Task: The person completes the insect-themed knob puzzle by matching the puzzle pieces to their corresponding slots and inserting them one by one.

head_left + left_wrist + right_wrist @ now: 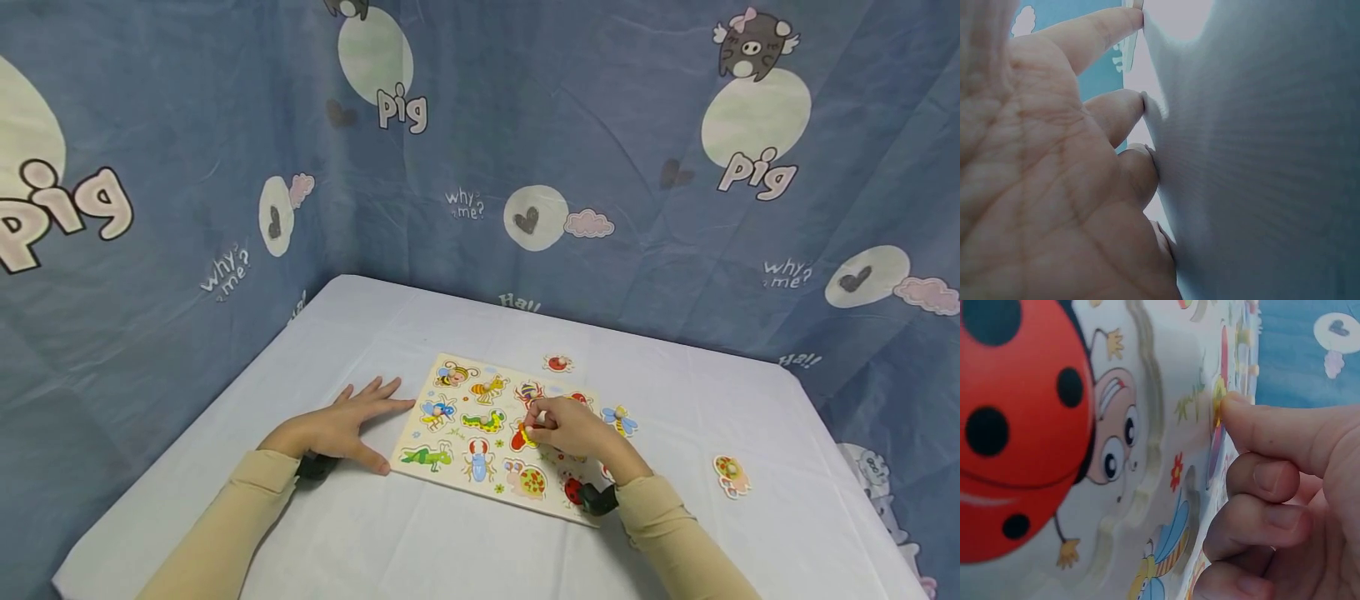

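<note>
A wooden insect puzzle board (498, 462) lies on the white table. My right hand (566, 429) is over its right half, thumb and forefinger pinching a red-and-yellow puzzle piece (1217, 406) near its middle. That piece stands close to the board's surface; the other fingers curl below it. With fingers spread, my left hand (341, 429) lies by the board's left side, forefinger and thumb tips right at the edge. The left palm (1054, 169) fills much of the left wrist view. In the right wrist view, a large printed ladybug (1022, 425) shows inside a recess.
Off the board lie a red ladybug piece (558, 363) behind it, a blue-winged insect piece (618, 421) at its right edge, and a spotted piece (731, 477) farther right. A blue curtain (637, 250) with pig prints hangs around the table (322, 533).
</note>
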Tool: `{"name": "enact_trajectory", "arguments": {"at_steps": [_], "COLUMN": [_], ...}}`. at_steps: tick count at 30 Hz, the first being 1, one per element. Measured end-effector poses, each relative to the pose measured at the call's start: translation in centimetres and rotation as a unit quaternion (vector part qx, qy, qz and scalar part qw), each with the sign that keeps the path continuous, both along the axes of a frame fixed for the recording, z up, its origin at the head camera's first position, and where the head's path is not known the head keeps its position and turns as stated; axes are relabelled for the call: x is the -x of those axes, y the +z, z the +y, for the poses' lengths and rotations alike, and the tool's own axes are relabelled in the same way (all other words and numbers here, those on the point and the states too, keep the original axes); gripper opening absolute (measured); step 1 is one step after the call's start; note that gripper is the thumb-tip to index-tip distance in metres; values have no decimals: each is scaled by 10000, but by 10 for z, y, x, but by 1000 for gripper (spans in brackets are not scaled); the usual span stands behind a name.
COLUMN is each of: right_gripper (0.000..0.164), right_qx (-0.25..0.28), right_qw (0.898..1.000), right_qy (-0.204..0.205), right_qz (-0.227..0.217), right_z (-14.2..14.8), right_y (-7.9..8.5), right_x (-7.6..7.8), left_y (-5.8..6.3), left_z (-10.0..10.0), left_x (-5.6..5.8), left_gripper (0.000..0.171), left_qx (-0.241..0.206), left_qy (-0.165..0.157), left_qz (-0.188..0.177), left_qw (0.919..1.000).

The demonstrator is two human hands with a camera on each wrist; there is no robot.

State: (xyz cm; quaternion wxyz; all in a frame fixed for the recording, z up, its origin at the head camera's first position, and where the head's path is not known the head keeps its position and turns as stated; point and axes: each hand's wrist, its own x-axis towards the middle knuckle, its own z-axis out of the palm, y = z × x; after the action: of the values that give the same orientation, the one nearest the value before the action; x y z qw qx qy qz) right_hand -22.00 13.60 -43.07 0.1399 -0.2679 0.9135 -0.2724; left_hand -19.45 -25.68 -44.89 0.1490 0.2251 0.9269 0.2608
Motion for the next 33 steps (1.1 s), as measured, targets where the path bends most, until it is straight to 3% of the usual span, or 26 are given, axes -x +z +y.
{"name": "enact_trajectory", "arguments": {"at_steps": [9,17,23,33], "right_gripper": [5,5,12,18], "right_qx": [-47,88,313,142], "right_qw": [9997,9995,9981,9961], "right_qy": [-22,-258,-267,-830], "right_qz": [222,-152,-454,-251], "right_z": [-1,2,10,31], "right_y": [-3,-4,1,19], "right_x": [0,-1,-1,6], "left_y": [1,0,-1,0], "left_z": [-1,-1,0,0], "left_x": [0,0,0,0], "left_gripper": [105,105,106,105], "left_qx": [31,-37,-4,-48], "left_qy": [-19,-98,-103,-107], "left_qz": [7,12,30,37], "left_qw": [10000,9999,9999,9999]}}
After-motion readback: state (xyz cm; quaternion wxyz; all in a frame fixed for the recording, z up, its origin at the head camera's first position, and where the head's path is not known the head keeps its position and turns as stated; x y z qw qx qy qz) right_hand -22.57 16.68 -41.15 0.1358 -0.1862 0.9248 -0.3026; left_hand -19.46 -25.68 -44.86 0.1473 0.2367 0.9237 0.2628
